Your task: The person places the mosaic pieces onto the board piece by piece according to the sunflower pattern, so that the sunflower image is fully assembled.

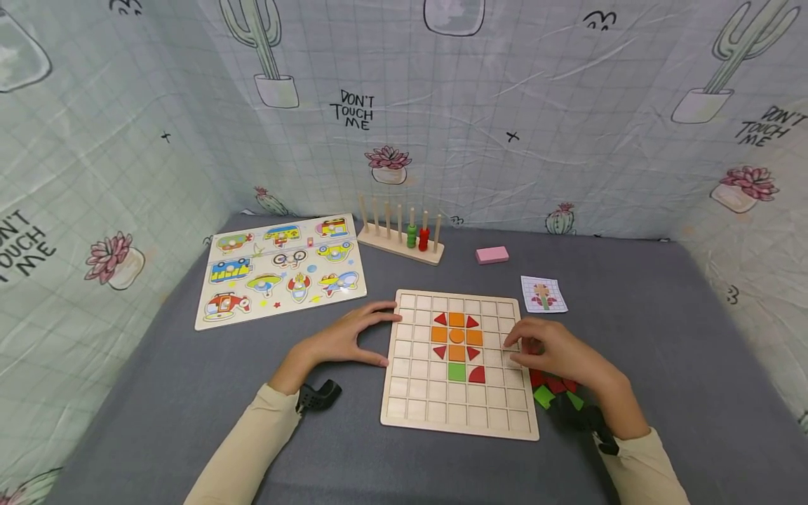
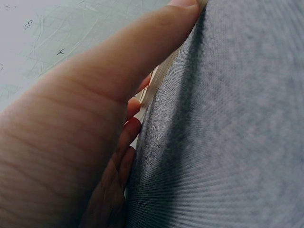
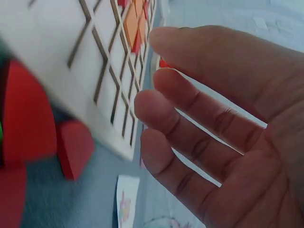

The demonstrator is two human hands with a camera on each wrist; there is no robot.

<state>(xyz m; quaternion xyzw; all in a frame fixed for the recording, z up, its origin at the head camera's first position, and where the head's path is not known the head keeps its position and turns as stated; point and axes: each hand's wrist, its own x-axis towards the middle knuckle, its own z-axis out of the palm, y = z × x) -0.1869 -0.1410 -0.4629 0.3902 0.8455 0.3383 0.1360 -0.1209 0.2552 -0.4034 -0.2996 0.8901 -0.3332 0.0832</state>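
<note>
A wooden grid board [image 1: 416,407] lies flat on the dark table. On it, orange squares surround an orange disc [image 1: 456,336], with red triangles at the corners; below sit a green square [image 1: 456,372] and a red quarter-circle piece [image 1: 477,374]. Fingertips and thumb of my left hand [image 1: 344,337] rest at the board's left edge, spread and fairly straight. My right hand [image 1: 555,347] hovers over the board's right edge, its fingers loosely bent. In the right wrist view nothing shows between thumb and fingers. Loose red pieces [image 3: 28,118] lie beside the board, partly under the right hand.
A pattern card [image 1: 544,294] lies right of the board, with a pink block [image 1: 492,255] behind it. Farther back stands a peg stand [image 1: 391,242] with green and red beads. A vehicle puzzle board [image 1: 280,270] lies at the back left. Loose green pieces [image 1: 544,398] lie near the right wrist.
</note>
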